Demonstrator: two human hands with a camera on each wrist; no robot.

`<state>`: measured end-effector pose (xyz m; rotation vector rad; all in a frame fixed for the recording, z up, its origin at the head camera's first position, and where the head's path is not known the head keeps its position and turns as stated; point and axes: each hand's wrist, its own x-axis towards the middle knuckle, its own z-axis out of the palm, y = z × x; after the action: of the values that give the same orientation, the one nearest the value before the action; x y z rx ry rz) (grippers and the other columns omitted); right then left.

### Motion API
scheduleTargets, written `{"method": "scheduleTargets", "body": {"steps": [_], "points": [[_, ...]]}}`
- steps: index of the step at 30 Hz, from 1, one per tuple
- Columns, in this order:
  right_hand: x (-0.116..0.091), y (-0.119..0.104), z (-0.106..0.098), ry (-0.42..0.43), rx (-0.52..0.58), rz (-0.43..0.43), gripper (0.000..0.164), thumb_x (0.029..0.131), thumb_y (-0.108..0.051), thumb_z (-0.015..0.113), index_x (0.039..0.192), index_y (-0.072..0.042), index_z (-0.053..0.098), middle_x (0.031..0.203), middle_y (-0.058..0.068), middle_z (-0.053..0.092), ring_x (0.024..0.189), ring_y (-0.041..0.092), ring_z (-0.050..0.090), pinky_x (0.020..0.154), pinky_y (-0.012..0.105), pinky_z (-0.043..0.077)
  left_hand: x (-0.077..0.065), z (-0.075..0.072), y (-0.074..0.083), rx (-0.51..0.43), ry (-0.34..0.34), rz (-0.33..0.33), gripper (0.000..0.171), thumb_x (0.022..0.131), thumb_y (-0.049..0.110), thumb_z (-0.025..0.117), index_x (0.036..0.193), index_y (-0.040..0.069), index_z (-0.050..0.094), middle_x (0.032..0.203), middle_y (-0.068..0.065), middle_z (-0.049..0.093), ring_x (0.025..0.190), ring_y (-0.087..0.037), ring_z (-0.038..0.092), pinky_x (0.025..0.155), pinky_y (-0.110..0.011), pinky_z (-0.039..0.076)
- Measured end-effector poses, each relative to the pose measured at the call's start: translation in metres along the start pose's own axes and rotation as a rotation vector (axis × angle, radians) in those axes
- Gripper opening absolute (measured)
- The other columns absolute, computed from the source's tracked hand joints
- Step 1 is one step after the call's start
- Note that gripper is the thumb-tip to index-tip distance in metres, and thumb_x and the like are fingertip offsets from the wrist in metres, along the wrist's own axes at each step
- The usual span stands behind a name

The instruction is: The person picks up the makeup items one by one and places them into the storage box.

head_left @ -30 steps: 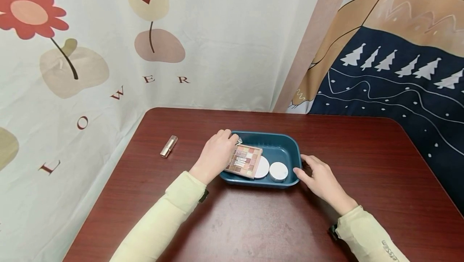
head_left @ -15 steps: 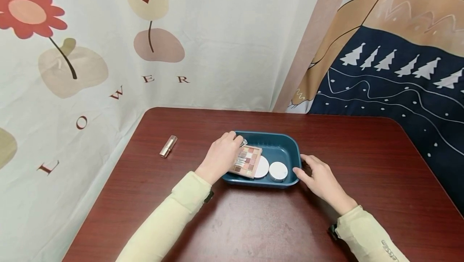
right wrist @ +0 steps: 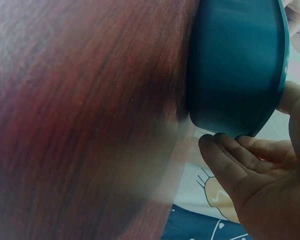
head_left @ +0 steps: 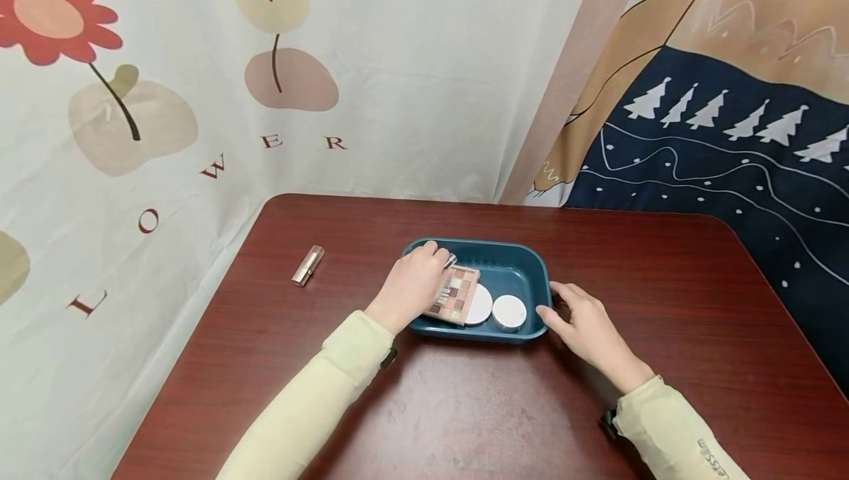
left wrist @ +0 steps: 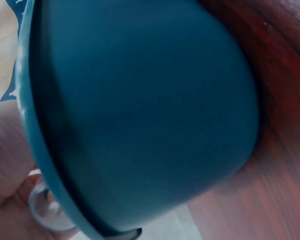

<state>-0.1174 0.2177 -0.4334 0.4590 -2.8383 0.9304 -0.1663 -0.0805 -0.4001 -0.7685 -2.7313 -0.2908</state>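
My left hand (head_left: 413, 282) reaches over the left end of a blue plastic tray (head_left: 507, 252) and holds a small silvery tube (head_left: 450, 261). Its clear round end (left wrist: 52, 207) shows beside my palm in the left wrist view. Below the hand, an eyeshadow palette (head_left: 458, 296) leans over a white round compact (head_left: 480, 306), and my hand covers the palette's left part. Beside them stands a white round jar (head_left: 509, 313). At the tray's right end rests my right hand (head_left: 590, 329); its thumb touches the rim and its extended fingertips (right wrist: 208, 142) meet the outer wall.
A gold lipstick tube (head_left: 308, 266) lies on the dark red wooden table (head_left: 663, 281), left of the tray. Printed curtains (head_left: 424, 82) hang behind the table's far edge and along its left side.
My left hand has moved a little to the right over the tray with the silvery tube, covering more of the palette. My right hand and the tray have stayed in place.
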Motion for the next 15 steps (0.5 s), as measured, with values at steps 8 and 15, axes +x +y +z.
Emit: {"method": "scheduleTargets", "body": {"steps": [8, 15], "points": [[0.0, 0.0, 0.0, 0.0, 0.003, -0.002, 0.047, 0.097, -0.018, 0.072, 0.134, 0.009, 0.061, 0.12, 0.021, 0.068, 0.106, 0.037, 0.066, 0.09, 0.054, 0.056, 0.004, 0.007, 0.0, -0.003, -0.033, -0.03, 0.018, 0.097, 0.018, 0.073, 0.1, 0.0, 0.072, 0.089, -0.013, 0.065, 0.079, -0.025, 0.068, 0.07, -0.037, 0.061], [0.0, 0.001, 0.0, 0.002, 0.003, -0.002, 0.047, 0.096, -0.018, 0.073, 0.134, 0.008, 0.061, 0.12, 0.021, 0.069, 0.106, 0.036, 0.066, 0.09, 0.054, 0.056, 0.005, 0.011, -0.001, -0.001, -0.104, -0.084, 0.023, 0.1, 0.02, 0.069, 0.103, -0.002, 0.074, 0.092, -0.014, 0.068, 0.082, -0.026, 0.07, 0.075, -0.039, 0.062]]}}
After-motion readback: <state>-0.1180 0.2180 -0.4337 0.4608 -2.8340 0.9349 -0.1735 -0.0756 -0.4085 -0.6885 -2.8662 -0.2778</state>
